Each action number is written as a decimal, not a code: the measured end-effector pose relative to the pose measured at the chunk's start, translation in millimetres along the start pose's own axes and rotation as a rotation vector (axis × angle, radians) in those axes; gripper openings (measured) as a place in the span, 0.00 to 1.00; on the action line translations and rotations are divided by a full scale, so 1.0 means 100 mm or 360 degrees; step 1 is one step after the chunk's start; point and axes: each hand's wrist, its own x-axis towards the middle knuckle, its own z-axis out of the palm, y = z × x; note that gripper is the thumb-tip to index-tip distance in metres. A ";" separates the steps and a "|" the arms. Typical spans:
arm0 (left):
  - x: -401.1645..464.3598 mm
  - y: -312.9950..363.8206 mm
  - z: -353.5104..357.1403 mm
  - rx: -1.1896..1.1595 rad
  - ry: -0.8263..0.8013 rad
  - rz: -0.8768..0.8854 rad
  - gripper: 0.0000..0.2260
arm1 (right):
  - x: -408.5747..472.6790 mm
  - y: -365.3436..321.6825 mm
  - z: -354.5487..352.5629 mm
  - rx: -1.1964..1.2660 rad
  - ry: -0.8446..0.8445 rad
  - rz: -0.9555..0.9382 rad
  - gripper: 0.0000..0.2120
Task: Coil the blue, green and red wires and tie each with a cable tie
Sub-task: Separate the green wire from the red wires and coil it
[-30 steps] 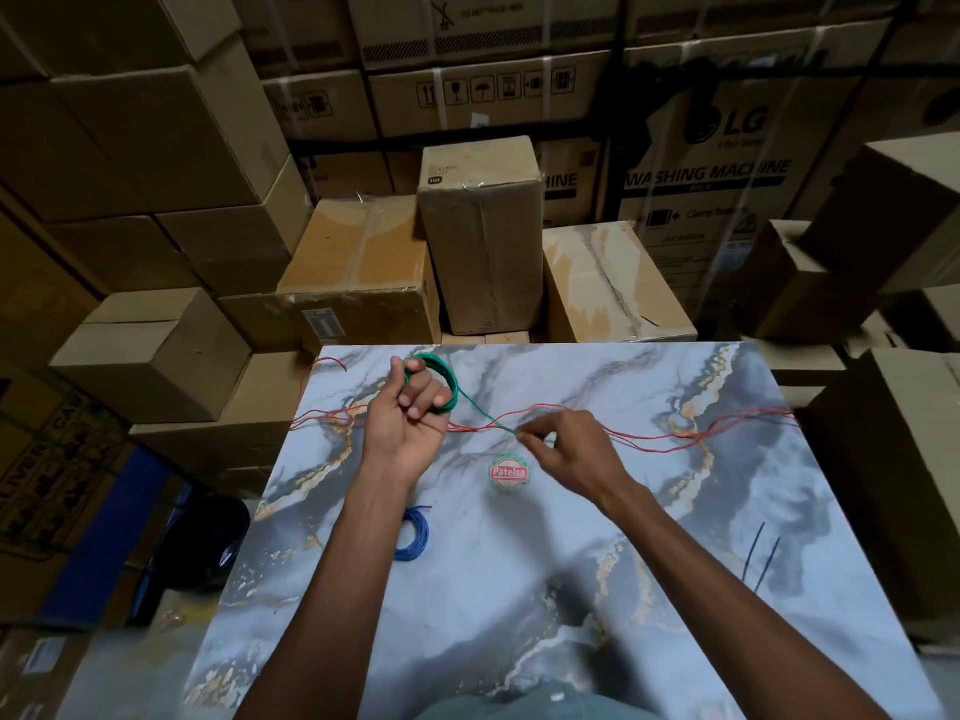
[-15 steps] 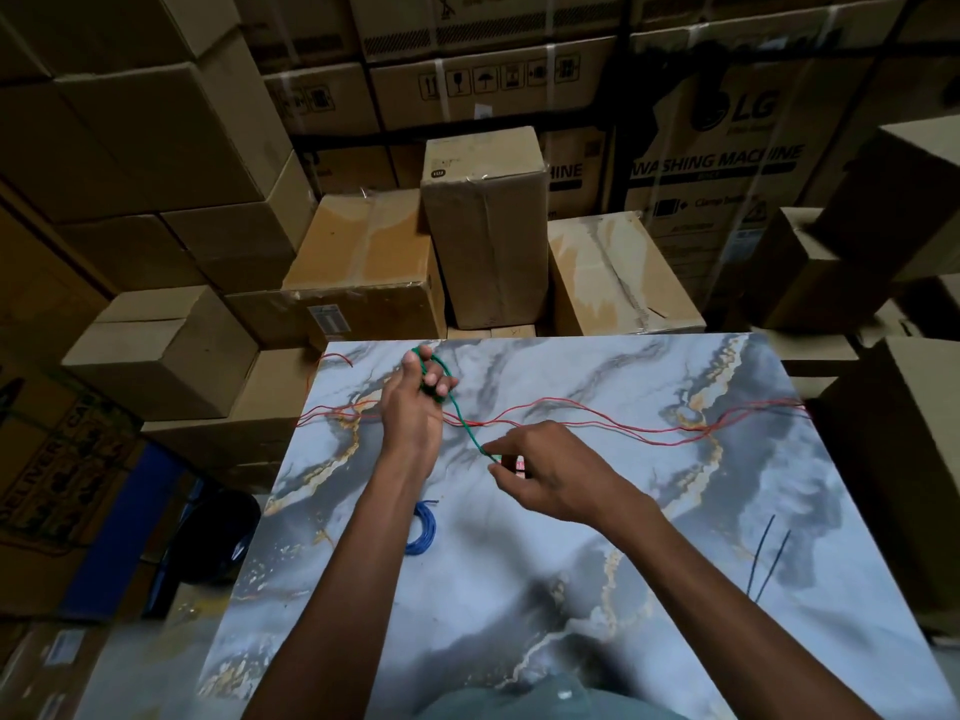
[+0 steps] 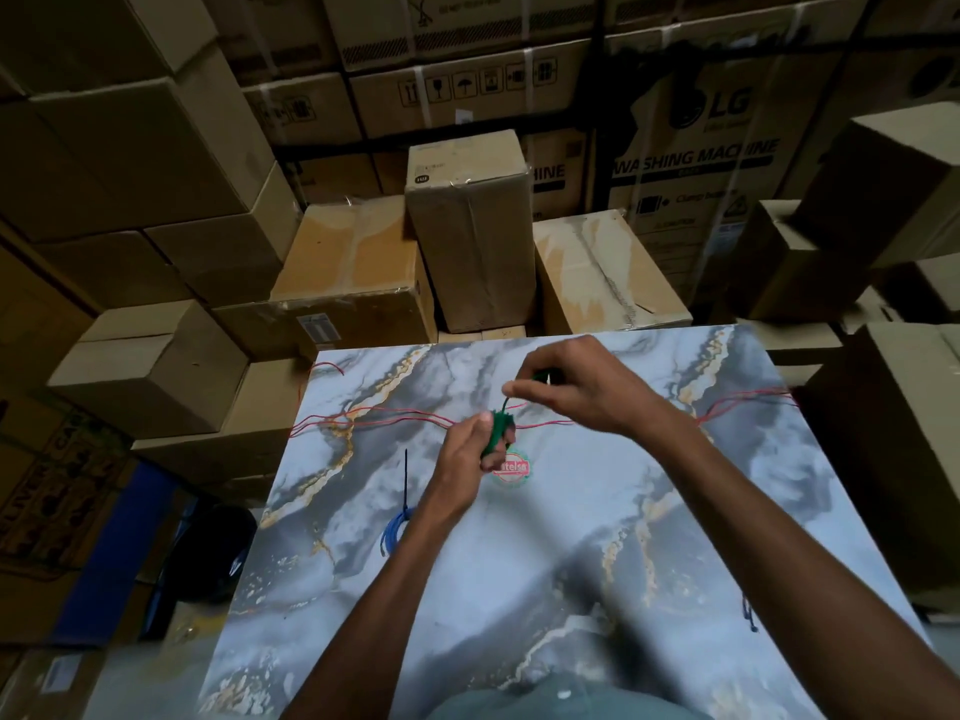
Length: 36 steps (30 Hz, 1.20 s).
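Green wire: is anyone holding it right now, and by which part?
Yes. The left hand grips the green wire by its coiled bundle; the right hand pinches the loose end above it.

Three wires show: one green wire [image 3: 497, 431], one coiled blue wire [image 3: 395, 530], one loose red wire [image 3: 395, 415]. One black cable tie [image 3: 405, 480], two hands.

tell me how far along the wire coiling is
Done: the blue wire lies coiled with a black cable tie on it. In hand: the left hand holds the green coil, the right hand winding its tail. Left: the red wire lies loose.
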 end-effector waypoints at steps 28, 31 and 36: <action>-0.01 0.35 -0.04 -0.1340 0.0475 -0.0487 0.20 | -0.28 -0.23 0.74 0.0095 0.0163 0.0244 0.22; -0.01 0.39 -0.03 -0.1269 0.0467 -0.0481 0.21 | -0.25 -0.23 0.76 0.0064 0.0058 0.0197 0.22; -0.03 0.39 -0.03 -0.1240 0.0517 -0.0484 0.21 | -0.34 -0.22 0.74 0.0207 0.0052 0.0265 0.18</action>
